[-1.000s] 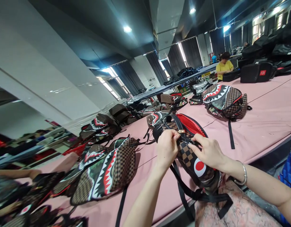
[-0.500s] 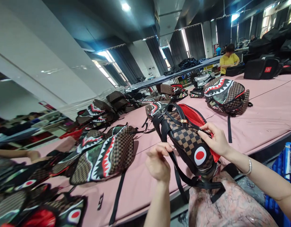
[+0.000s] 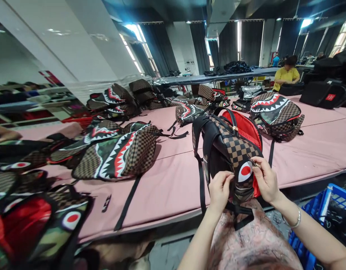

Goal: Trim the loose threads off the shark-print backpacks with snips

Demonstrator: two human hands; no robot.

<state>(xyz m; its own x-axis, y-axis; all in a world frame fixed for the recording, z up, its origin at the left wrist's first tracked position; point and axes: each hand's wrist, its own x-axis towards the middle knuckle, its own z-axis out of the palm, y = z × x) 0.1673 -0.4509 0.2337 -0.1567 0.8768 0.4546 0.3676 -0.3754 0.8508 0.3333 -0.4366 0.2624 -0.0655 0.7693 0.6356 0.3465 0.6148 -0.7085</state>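
A brown-and-black checkered backpack [image 3: 237, 147] stands at the table's near edge, its zipped main opening spread to show red lining. A white patch with a red dot marks its side. My right hand [image 3: 267, 182] pinches the backpack's opening edge beside that patch, near what looks like a zipper pull. My left hand [image 3: 221, 189] is closed, thumb and fingertips together, against the lower side of the backpack near its back panel; what lies between those fingertips is too small to make out. Black straps hang at the backpack's left and below my hands.
Several shark-mouth backpacks [image 3: 125, 155] lie along the pink table [image 3: 167, 191], with another [image 3: 275, 112] at right. An unzipped bag [image 3: 63, 221] is at near left. A blue crate [image 3: 316, 221] stands at lower right. A person in yellow [image 3: 286, 77] works across; another person's arm shows at far left.
My left hand has moved from the strap side to the backpack's lower side, fingertips now together. My right hand has shifted down along the opening edge. The backpack stands more upright, and the view has turned.
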